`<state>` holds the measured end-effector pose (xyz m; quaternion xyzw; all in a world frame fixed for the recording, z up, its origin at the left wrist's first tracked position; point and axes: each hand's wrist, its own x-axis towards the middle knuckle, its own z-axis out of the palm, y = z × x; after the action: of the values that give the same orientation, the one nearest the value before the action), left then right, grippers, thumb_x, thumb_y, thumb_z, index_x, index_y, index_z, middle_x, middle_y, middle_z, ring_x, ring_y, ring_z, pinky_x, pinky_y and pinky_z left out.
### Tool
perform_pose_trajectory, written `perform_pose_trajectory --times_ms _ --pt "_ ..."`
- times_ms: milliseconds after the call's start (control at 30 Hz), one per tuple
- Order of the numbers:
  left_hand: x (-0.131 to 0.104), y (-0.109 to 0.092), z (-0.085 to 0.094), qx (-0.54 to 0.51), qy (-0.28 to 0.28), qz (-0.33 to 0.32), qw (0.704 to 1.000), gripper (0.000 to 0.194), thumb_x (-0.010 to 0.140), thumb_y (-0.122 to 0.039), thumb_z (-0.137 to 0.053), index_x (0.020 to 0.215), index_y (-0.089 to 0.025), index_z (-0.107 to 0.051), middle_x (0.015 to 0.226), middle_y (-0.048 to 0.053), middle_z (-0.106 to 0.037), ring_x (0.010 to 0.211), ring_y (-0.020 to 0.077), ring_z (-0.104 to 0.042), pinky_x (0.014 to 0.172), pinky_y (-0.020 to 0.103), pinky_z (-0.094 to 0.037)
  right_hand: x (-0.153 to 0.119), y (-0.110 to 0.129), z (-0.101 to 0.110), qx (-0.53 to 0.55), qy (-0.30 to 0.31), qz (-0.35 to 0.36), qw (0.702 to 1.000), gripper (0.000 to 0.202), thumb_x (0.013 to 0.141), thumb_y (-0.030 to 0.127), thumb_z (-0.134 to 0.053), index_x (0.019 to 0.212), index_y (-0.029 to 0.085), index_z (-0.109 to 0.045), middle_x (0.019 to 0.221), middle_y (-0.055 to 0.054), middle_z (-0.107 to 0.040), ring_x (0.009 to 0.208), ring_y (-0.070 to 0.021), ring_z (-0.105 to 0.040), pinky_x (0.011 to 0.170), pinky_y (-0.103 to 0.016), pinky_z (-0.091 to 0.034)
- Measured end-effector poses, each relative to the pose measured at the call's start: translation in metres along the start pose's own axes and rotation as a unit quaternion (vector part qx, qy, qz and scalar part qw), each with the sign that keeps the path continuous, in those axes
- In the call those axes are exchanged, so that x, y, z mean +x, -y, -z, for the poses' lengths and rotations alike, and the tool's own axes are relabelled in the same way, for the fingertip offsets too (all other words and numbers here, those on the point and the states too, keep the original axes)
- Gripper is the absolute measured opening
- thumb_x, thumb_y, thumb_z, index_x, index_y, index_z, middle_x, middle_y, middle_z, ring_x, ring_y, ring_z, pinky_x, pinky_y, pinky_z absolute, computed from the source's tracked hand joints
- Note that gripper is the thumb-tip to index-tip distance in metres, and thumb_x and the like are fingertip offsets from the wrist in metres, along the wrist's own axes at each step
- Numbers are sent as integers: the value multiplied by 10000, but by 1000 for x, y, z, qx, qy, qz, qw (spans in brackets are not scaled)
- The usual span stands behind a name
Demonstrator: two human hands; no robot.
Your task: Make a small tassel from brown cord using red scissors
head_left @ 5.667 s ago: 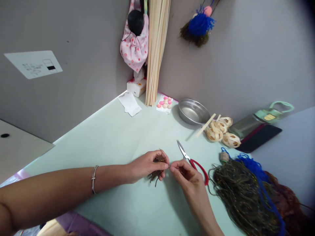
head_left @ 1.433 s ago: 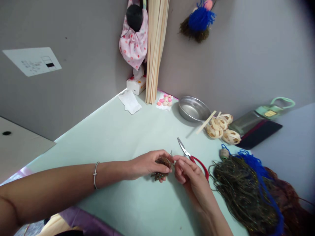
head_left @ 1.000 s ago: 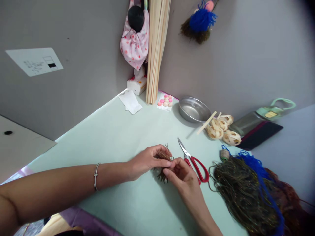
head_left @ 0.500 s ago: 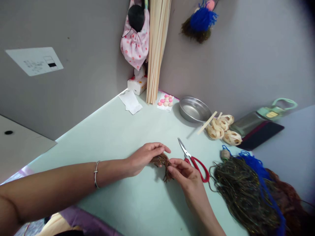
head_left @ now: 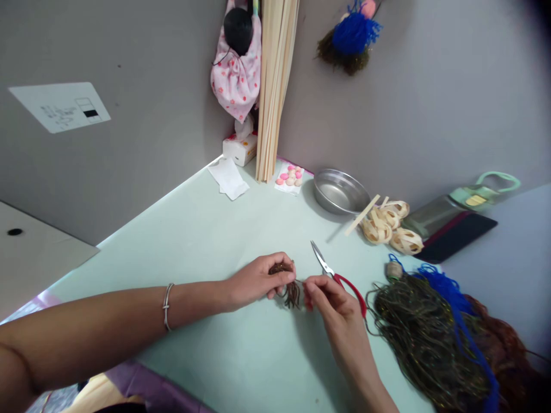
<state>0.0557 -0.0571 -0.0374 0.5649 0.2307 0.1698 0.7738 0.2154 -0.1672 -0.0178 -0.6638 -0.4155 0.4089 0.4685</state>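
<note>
A small bundle of brown yarn is gripped between the thumb and fingers of my left hand, its loose ends hanging below. Just right of it, my right hand pinches with thumb and forefinger. A thin strand of yarn seems to run from the bundle to this pinch. Behind my right hand lie red-handled scissors, blades pointing away and partly covered by the fingers.
At right lies a heap of dark green yarn with blue yarn. Farther back are a metal bowl, wood-strip balls, a bottle and pink and cream pieces. Wooden strips stand in the corner.
My left fingers have closed more tightly around the yarn bundle. My right hand has drawn slightly right, away from the bundle's loose ends, still pinching.
</note>
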Motion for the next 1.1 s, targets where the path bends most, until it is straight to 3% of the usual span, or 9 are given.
perform_pose_trajectory --times_ms 333,467,567,667,767,867,1100 --pt "-1 1 -2 -44 55 28 997 281 825 -416 -665 881 -161 -562 730 -22 -528 596 77 -485 533 208 -399 -2 1 -4 -6 -29 32 999 209 879 402 -643 864 196 -614 683 9 -558 638 -134 -505 609 -244 -416" --pt "0 3 -2 -44 46 17 998 275 847 -422 -645 878 -165 -552 714 -33 -517 558 60 -465 549 208 -380 0 -1 0 10 -81 18 997 270 901 458 -596 1026 220 -582 698 21 -541 614 -134 -492 589 -246 -411" --pt "0 3 -4 -50 48 9 998 269 853 -417 -637 867 -166 -541 713 -32 -514 568 64 -467 557 207 -388 0 2 -2 -17 -58 -5 998 356 938 528 -489 1133 234 -531 721 15 -549 598 -144 -473 561 -256 -387" --pt "0 2 -6 -46 44 14 998 277 847 -419 -641 866 -163 -539 690 -32 -518 575 71 -471 553 205 -392 -1 4 -5 -63 38 -11 997 395 954 559 -422 850 202 -555 628 25 -467 568 -137 -406 534 -258 -322" --pt "0 2 -6 -33 29 20 999 288 843 -427 -641 867 -160 -535 667 -36 -512 563 71 -467 541 205 -387 -1 2 -5 -94 85 -8 992 493 943 560 -447 611 197 -422 573 41 -341 554 -117 -304 513 -257 -247" --pt "0 3 -6 -40 19 19 999 285 842 -422 -637 862 -165 -516 679 -35 -506 586 80 -483 543 209 -402 1 0 -2 -78 63 -14 995 459 930 538 -495 633 191 -447 592 41 -362 567 -115 -315 525 -249 -263" --pt "-1 4 -6 -47 25 18 998 262 861 -405 -621 863 -169 -506 677 -38 -518 583 78 -488 561 211 -407 2 2 -1 36 39 -19 998 261 854 431 -667 795 183 -611 671 2 -577 651 -146 -512 632 -258 -410"
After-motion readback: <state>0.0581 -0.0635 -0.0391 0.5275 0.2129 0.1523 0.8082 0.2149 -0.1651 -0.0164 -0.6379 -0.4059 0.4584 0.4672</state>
